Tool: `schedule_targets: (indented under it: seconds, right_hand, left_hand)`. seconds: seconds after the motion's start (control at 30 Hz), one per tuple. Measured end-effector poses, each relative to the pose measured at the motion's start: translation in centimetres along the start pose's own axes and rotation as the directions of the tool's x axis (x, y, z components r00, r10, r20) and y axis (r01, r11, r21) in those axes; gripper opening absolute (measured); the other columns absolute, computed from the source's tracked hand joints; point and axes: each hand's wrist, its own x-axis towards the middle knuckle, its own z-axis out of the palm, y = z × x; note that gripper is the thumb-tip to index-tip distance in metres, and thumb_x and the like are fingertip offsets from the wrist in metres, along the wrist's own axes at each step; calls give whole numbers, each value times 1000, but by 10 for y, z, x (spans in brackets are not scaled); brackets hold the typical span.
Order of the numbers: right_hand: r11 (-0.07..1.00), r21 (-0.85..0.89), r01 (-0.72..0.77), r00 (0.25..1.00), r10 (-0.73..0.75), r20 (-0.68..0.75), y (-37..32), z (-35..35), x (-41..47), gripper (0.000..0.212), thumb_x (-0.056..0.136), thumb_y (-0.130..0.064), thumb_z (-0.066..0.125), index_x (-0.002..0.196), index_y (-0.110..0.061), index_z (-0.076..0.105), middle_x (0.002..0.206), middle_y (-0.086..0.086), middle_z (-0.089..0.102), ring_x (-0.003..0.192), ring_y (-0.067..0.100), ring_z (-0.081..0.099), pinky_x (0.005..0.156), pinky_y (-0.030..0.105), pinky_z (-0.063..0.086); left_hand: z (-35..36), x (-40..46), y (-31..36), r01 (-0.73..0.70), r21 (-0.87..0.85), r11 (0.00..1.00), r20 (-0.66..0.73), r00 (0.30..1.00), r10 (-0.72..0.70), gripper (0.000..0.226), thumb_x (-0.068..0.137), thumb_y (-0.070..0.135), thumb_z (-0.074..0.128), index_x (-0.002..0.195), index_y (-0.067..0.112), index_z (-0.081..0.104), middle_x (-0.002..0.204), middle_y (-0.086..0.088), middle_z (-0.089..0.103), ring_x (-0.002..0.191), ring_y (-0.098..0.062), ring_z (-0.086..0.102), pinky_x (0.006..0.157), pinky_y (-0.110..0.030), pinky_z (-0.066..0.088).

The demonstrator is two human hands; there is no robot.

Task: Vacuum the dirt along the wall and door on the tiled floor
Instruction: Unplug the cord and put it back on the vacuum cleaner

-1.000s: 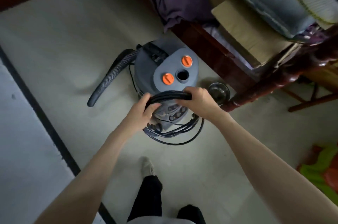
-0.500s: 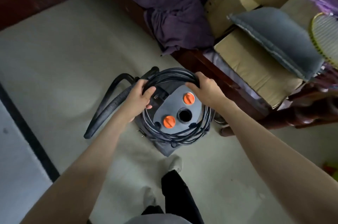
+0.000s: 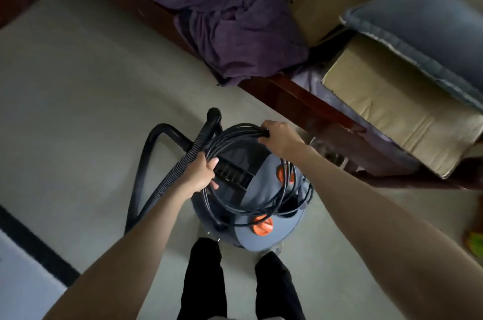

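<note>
A grey canister vacuum [image 3: 261, 189] with orange knobs [image 3: 262, 225] stands on the pale tiled floor [image 3: 78, 100] just ahead of my feet. A coil of black power cord [image 3: 235, 136] is lifted over its top. My left hand [image 3: 202, 173] grips the coil's left side, beside the ribbed black hose [image 3: 167, 183]. My right hand [image 3: 278, 136] grips the coil's far right side. The hose loops out to the left and back to the vacuum's rear, with its nozzle end [image 3: 214, 113] sticking up.
A dark wooden bed frame [image 3: 300, 100] runs diagonally at right, carrying a purple blanket [image 3: 235, 27], cardboard boxes [image 3: 392, 100] and a grey cushion [image 3: 423, 32]. A black floor stripe [image 3: 36, 246] crosses the lower left. A metal bowl [image 3: 326, 152] sits under the frame.
Both hands have lifted the cord coil off the vacuum's top and spread it wider. The vacuum now sits closer to my feet, and the view has tilted down.
</note>
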Motion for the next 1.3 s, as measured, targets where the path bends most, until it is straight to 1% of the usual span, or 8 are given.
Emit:
schedule_targets:
  seconds: [0.07, 0.13, 0.27, 0.4, 0.53, 0.87, 1.1, 1.3]
  right_hand:
    - [999, -16, -39, 999, 39, -13, -5, 17, 6, 31, 100, -22, 52, 128, -8, 53, 124, 18, 61, 113, 35, 57, 91, 39, 44]
    - [997, -35, -67, 996, 65, -56, -7, 34, 8, 40, 101, -23, 50, 138, -11, 48, 135, 15, 56, 124, 33, 51, 105, 41, 35]
    - [984, -137, -110, 977, 82, -199, -13, 68, -9, 56, 102, -29, 43, 154, -14, 26, 159, 10, 27, 149, 26, 17, 120, 51, 1]
    - [970, -79, -230, 932, 196, -304, -22, 105, -44, 64, 103, -39, 37, 158, -18, 10, 166, 9, 3, 153, 27, -2, 118, 56, -6]
    - [953, -29, -301, 877, 264, -401, -27, 134, -64, 69, 98, -44, 51, 155, -16, 24, 162, 15, 18, 150, 34, 13, 118, 60, 2]
    - [968, -69, -241, 866, 183, -466, -10, 160, -64, 71, 91, -65, 32, 144, -22, 50, 156, 19, 33, 146, 40, 26, 113, 65, 11]
    - [976, -30, -214, 885, 181, -429, 9, 164, -77, 74, 90, -68, 22, 143, -24, 50, 163, 14, 14, 151, 34, 4, 116, 59, -9]
    - [981, -64, -182, 905, 142, -402, 51, 170, -104, 76, 88, -70, 17, 142, -25, 46, 165, 11, 2, 152, 28, -9, 115, 56, -16]
  left_hand:
    - [-5, 7, -4, 12, 81, 997, 40, 999, -15, 24, 101, 23, 37, 116, 5, 41, 102, -14, 57, 76, -26, 67, 58, -30, 52]
    - [-11, 13, -9, -41, 288, 957, 34, 999, 33, 35, 100, 32, 38, 118, 2, 44, 110, -20, 59, 98, -36, 61, 82, -40, 48]
    - [-23, 19, -11, -238, 544, 804, -20, 955, 296, 42, 94, 39, 50, 116, 4, 43, 110, -13, 53, 99, -30, 56, 72, -34, 43]
    - [-23, 31, -10, -523, 763, 381, 171, 731, 661, 75, 91, 42, 56, 147, 3, 25, 145, -20, 35, 131, -35, 38, 104, -41, 39]
    - [-11, 41, -4, -720, 682, 126, 422, 529, 736, 75, 83, 38, 68, 143, 7, 37, 149, -27, 27, 136, -45, 27, 105, -60, 32]
    - [-6, 57, -13, -756, 654, 33, 545, 501, 672, 75, 85, 53, 45, 145, 9, 35, 150, -32, 8, 140, -48, 8, 110, -61, 18]
    - [14, 45, -16, -719, 694, 38, 554, 567, 610, 82, 91, 44, 48, 146, 15, -5, 148, -18, -29, 139, -36, -26, 114, -49, -7]
    - [56, 18, -19, -713, 696, 92, 540, 603, 587, 74, 96, 38, 44, 151, 13, -1, 142, -12, -40, 132, -31, -38, 112, -42, -16]
